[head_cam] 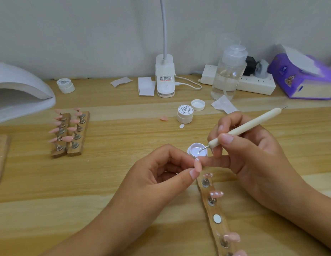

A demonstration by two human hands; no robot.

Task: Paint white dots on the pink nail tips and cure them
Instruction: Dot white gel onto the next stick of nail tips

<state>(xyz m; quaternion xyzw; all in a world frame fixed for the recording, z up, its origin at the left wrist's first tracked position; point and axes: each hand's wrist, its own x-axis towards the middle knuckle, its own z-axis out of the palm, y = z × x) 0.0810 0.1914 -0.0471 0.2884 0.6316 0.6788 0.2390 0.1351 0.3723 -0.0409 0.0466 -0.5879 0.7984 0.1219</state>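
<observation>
Pinched a pink tip [198, 165] in left hand [161, 174], just beside the open pot [190, 150]. Gripped dotter [244, 128] in right hand [257, 156], point down in the pot. Worked over a strip [216, 229] of dotted tips [216, 194], well right of the lamp [18, 93].

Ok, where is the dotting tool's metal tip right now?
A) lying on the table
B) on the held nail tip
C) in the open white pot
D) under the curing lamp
C: the right hand holds the tool with its tip down in the open pot, while the left hand pinches a nail tip beside it.
</observation>
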